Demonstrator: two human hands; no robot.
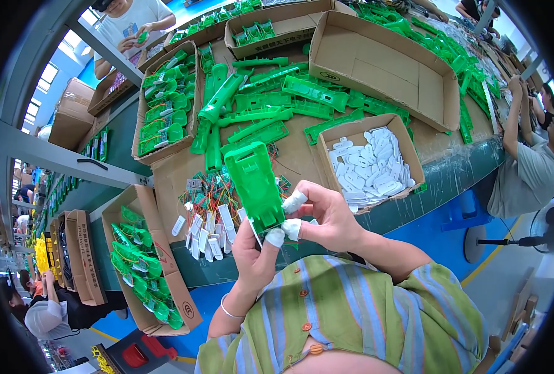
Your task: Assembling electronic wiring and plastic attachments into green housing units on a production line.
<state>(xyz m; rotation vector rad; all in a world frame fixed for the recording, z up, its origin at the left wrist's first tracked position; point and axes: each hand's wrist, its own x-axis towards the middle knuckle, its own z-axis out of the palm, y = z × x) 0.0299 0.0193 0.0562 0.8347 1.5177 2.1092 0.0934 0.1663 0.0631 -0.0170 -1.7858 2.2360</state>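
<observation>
Green housing (pixel 252 181) is mid-view, above the near bench edge (pixel 451 168), long axis toward 11–12 o'clock. Left hand (pixel 252 258) grips its lower end at 6 o'clock, thumb along the edge. Right hand (pixel 327 215) sits at 4 o'clock, thumb and index at the lower right corner; can't tell if they're pinching anything. White covers on the fingertips (pixel 274 237).

From the housing: wired boards with white pieces (pixel 209 227) near, 8 o'clock; carton of green units (pixel 176 277) farther out, same bearing. Carton of white parts (pixel 352 131), 3 o'clock. Loose green shells (pixel 314 93), 12–1.
</observation>
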